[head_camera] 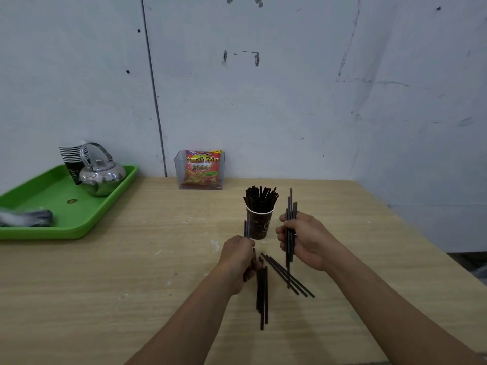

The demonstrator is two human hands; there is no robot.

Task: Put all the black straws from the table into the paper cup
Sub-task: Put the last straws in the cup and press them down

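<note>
A dark paper cup (259,224) stands upright on the wooden table (131,272), packed with several black straws (261,198) that stick out of its rim. My right hand (305,241) grips an upright bundle of black straws (291,206) just to the right of the cup. My left hand (237,256) holds a few black straws (246,229) upright, close to the cup's left side. More loose black straws lie on the table: one group (262,293) below my left hand, another group (290,276) slanting between my hands.
A green tray (66,206) at the left holds a shiny metal kettle (102,177), a stack of paper cups (72,156) and a grey bundle (26,217). A clear box with a red snack bag (201,169) stands against the wall behind the cup.
</note>
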